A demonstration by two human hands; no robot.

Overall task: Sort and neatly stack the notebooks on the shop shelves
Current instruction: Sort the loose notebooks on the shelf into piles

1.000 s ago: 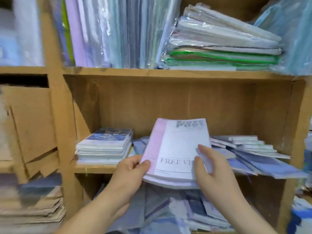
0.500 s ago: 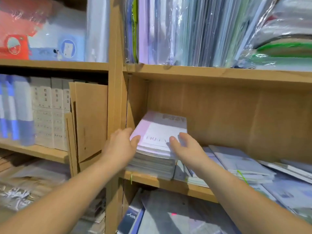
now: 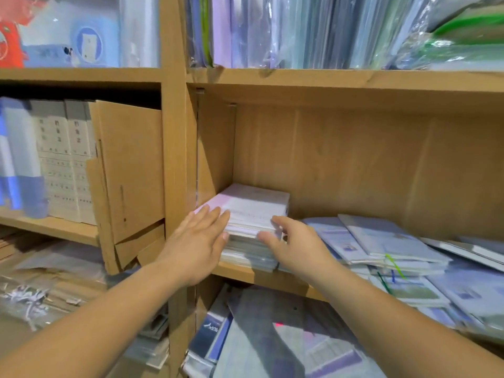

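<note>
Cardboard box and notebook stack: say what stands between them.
The shelf's wooden upright stands between cardboard box and notebook stack, in the head view.
</note>
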